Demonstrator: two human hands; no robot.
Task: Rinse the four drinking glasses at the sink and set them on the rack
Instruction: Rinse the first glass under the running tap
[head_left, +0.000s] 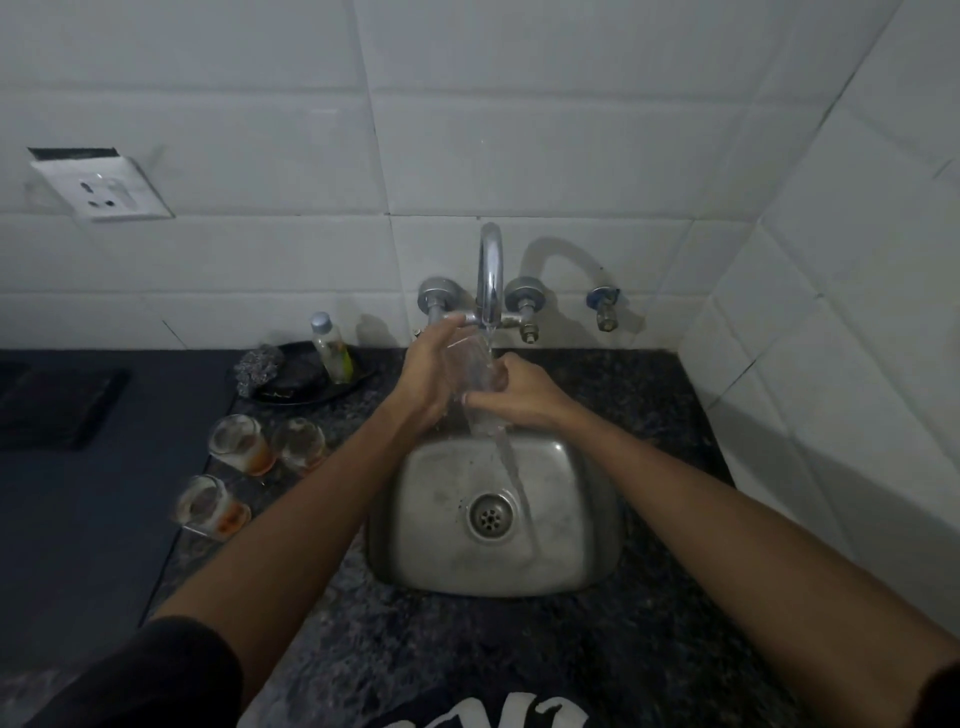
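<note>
The head view looks down my two bare forearms to the sink, sunk in the dark speckled table, and I go outward from there. A stream of water slants down into the basin just right of the drain, so the spill stays off the table. Above the basin's far edge my right hand has its fingers closed round the lower part of a clear glass, and my left hand wraps the upper part from the other side, fingers curled on it up by the spout. I hold it tilted under the tap so water runs through and pours out below; two hands seem wise on wet glass. This glass looks colourless and see-through, almost lost against the water, and I cannot tell which end is the mouth. The other three glasses stand on the table left of the sink, close together, within my left hand's reach; each shows orange dregs at the bottom and cloudy walls, so I judge them unrinsed. Behind them a dark dish holds a scrubber and a small bottle. No rack is in sight.
</note>
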